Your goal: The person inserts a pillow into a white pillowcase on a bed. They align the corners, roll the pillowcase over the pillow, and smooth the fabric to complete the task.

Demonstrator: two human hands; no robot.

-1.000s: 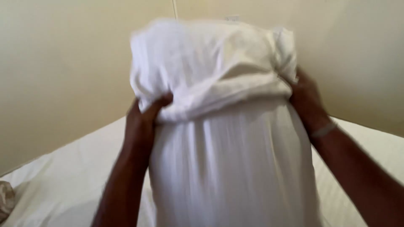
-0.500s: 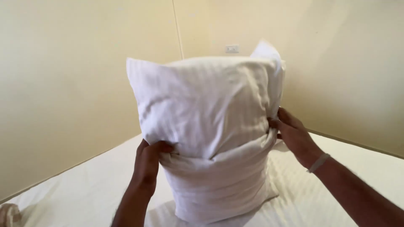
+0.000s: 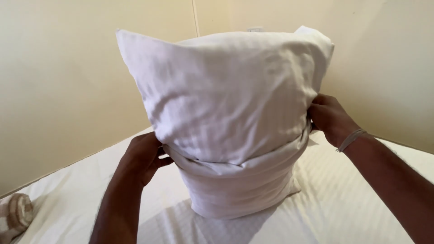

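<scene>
A white pillow (image 3: 226,95) stands upright on the bed, partly inside a white striped pillowcase (image 3: 239,180) whose bunched edge wraps its lower third. My left hand (image 3: 144,156) grips the case's rolled edge on the left side. My right hand (image 3: 330,118), with a thin band at the wrist, grips the same edge on the right side, a little higher. The pillow's bottom rests on the mattress.
A white sheeted bed (image 3: 352,199) fills the lower view, set in a corner of cream walls (image 3: 68,81). A rolled beige and white cloth (image 3: 16,214) lies at the bed's left edge. A small wall outlet (image 3: 255,29) peeks above the pillow.
The pillow has dropped lower and away from the camera to stand on the bed. The case's bunched edge has slid down from near the top to the lower third, with both hands following it.
</scene>
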